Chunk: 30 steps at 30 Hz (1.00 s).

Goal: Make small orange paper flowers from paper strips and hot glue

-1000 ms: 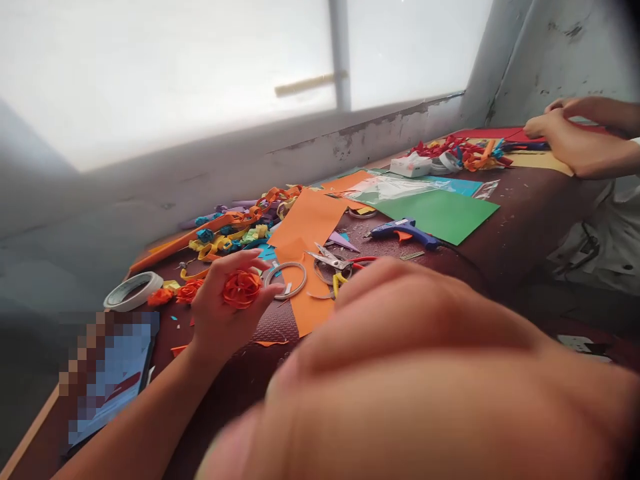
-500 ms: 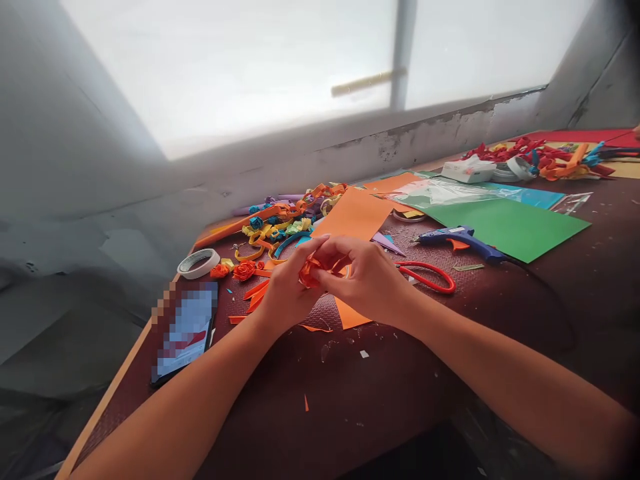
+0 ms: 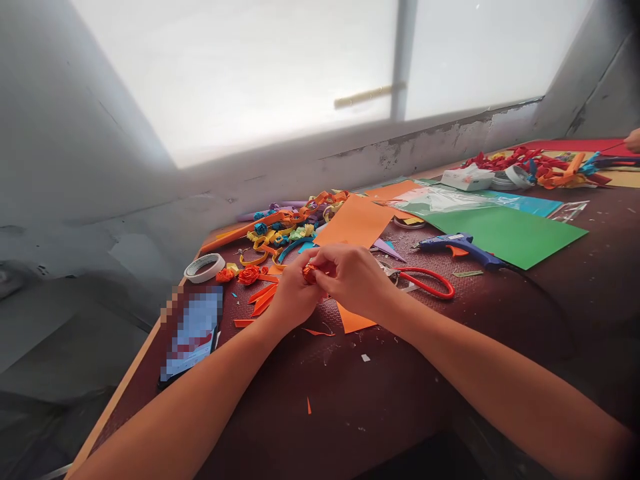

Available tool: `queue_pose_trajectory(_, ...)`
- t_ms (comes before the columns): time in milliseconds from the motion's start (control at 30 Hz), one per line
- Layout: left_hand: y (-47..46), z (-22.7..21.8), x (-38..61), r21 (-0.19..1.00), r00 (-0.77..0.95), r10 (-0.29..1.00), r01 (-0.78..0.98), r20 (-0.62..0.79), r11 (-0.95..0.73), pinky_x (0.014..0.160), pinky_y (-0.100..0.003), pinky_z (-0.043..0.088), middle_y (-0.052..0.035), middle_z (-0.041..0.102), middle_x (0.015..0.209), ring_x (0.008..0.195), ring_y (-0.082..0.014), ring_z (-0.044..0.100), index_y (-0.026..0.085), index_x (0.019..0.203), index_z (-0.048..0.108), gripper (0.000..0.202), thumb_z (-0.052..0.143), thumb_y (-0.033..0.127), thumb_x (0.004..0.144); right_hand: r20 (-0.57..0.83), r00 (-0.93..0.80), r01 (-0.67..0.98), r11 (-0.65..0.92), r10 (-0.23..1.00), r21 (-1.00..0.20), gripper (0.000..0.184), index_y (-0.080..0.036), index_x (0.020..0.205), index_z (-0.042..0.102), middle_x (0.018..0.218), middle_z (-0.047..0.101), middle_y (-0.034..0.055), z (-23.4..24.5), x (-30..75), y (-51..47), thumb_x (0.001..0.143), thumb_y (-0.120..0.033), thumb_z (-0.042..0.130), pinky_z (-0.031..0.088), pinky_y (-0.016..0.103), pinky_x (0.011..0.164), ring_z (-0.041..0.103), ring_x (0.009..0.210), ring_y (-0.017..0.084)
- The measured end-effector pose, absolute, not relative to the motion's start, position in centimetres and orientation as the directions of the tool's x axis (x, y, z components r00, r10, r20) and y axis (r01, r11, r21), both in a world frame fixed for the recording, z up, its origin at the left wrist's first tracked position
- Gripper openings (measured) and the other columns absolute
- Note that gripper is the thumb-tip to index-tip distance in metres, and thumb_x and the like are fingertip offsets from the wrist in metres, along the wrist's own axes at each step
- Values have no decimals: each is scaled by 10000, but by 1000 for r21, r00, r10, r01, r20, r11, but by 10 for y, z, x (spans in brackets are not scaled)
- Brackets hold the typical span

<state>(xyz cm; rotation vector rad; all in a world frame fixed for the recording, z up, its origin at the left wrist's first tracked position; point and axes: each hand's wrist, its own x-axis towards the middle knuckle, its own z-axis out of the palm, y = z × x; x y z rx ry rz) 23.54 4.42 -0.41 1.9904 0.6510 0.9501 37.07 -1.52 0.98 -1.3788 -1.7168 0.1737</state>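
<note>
Both my hands meet over the dark red table (image 3: 380,407) and pinch a small orange paper rose (image 3: 309,272) between them. My left hand (image 3: 289,295) closes on it from the left, my right hand (image 3: 353,278) from the right, fingers curled over the top. Most of the rose is hidden by my fingers. An orange paper sheet (image 3: 356,223) lies just behind my hands. Two finished orange roses (image 3: 249,274) rest on the table to the left.
Red-handled scissors (image 3: 425,283) and a blue glue gun (image 3: 460,245) lie right of my hands, by a green sheet (image 3: 505,230). A tape roll (image 3: 204,267), a phone (image 3: 191,336) and a pile of coloured paper strips (image 3: 280,227) sit left. Another person's hand (image 3: 633,141) shows far right.
My right hand, close to the camera a second ago, has come down to join my left on the rose. The view swung left. Both hands now squeeze the rose tighter.
</note>
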Motion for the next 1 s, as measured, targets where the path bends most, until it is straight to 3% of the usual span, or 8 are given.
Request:
queue_pose_trajectory(200,44,-5,238,919,598,759,88,259,-383,408,-197,394,80,556,564,433,-93,497,181,1106,597,412,587,117,700,584,-22,783,377,812,-495,143,-163,795,677,826,684,48,6,369,-13,880,-128,567,370,271,678,593,762,166)
queue_pose_trajectory(300,44,-3,235,871,599,726,93,339,-483,477,-210,451,33,641,695,522,-102,555,166,1202,583,463,638,164,742,546,46,652,389,837,-651,124,-173,802,709,803,708,29,8,374,-15,856,-154,600,396,259,655,611,720,151)
queue_pose_trajectory(400,43,-2,230,767,595,668,128,448,-628,645,-243,530,-13,699,873,698,-132,634,188,1315,543,565,712,221,777,382,83,370,328,920,-869,113,-176,821,733,756,725,14,10,381,-16,841,-233,638,437,241,610,648,688,149)
queue_pose_trajectory(467,43,-3,228,713,588,652,173,479,-679,689,-251,537,-20,713,927,750,-141,651,214,1340,543,590,735,237,783,323,73,269,294,943,-917,130,-168,809,736,751,731,17,10,383,-15,832,-266,652,461,238,603,664,697,156)
queue_pose_trajectory(667,44,-4,227,679,596,623,170,506,-714,749,-265,549,-47,751,1040,871,-171,688,210,1217,664,369,677,281,855,371,77,403,312,925,-861,173,-179,809,776,749,745,15,14,379,-23,853,-291,651,463,241,599,672,700,160)
queue_pose_trajectory(800,45,-3,224,621,548,630,236,550,-748,654,-258,511,-15,715,773,674,-137,621,194,921,711,180,684,367,877,453,229,412,336,862,-847,269,-184,952,781,922,779,54,22,410,-52,878,-419,672,533,263,690,722,825,200)
queue_pose_trajectory(900,44,-2,224,592,566,582,194,584,-782,583,-234,463,-5,663,698,591,-112,550,184,778,664,189,694,348,868,476,462,540,188,748,-820,314,-183,931,773,883,774,64,22,465,-77,865,-474,678,537,283,694,721,809,220)
queue_pose_trajectory(1000,43,1,226,550,567,550,193,613,-812,561,-223,434,10,629,671,575,-103,513,185,727,641,193,710,321,845,469,609,680,-116,640,-724,331,-185,936,766,874,767,70,18,530,-96,874,-487,644,510,310,732,710,817,231)
